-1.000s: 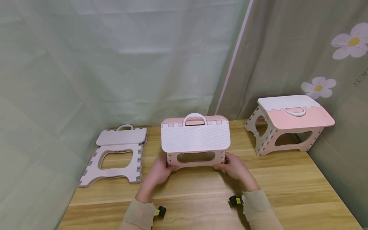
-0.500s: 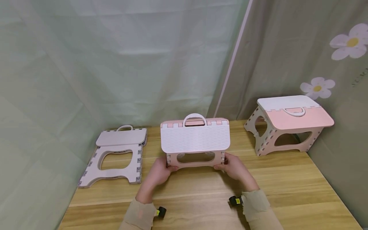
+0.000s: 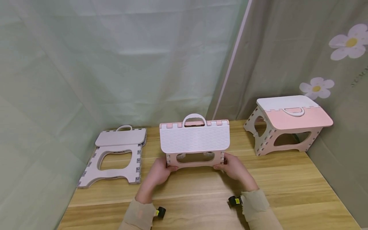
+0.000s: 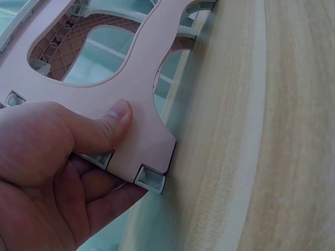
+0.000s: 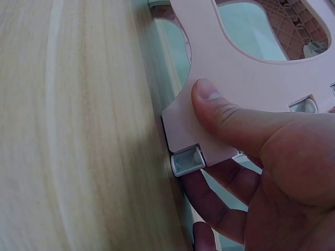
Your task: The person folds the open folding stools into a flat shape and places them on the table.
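Note:
A pink and white folding step stool (image 3: 195, 139) stands partly folded in the middle of the table, its white textured top half sloping toward me and its handle raised at the ridge. My left hand (image 3: 158, 171) grips the lower left corner of its pink front leg panel. At the opposite lower corner, my right hand (image 3: 234, 166) holds the same panel. In the left wrist view the thumb (image 4: 119, 116) presses the panel's face, with fingers curled behind the hinge edge. The right thumb (image 5: 209, 97) lies likewise on the pink face, fingers behind it.
To the left, a white folding stool (image 3: 119, 159) lies folded on the wooden table (image 3: 198, 198). An unfolded pink and white stool (image 3: 293, 124) stands at the back right. Pale green curtains (image 3: 143, 64) enclose the back and sides.
The middle stool's pink rear top half has dropped away behind the ridge, so less of it shows. Both hands keep their hold at the lower corners.

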Demonstrator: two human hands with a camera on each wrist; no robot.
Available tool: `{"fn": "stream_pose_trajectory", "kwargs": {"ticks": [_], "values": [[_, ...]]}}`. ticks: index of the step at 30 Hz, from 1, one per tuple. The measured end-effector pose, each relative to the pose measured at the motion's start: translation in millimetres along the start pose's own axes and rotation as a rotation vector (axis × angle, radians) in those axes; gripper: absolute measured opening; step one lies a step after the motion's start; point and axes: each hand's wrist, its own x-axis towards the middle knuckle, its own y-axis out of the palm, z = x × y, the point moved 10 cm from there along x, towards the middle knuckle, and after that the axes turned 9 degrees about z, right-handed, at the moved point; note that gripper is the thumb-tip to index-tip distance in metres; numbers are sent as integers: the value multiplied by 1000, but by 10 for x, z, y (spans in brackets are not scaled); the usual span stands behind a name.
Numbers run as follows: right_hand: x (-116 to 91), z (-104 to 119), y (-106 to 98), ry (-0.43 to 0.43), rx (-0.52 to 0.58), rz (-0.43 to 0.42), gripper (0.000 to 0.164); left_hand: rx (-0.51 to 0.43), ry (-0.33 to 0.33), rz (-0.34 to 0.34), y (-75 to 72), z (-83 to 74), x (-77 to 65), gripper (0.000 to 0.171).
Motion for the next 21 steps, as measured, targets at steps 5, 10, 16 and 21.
{"fn": "stream_pose_trajectory", "kwargs": {"ticks": [5,10,16,21], "values": [[4,-4,-5,9,-1,1,30,-2,-7,2,-5,-1,2,26],[3,-6,6,10,0,6,29,-14,-19,8,10,18,7,22],[0,9,9,10,-2,10,29,-15,-26,10,12,16,2,22],[-4,9,7,16,-3,10,30,-22,-28,12,9,12,0,20]]}}
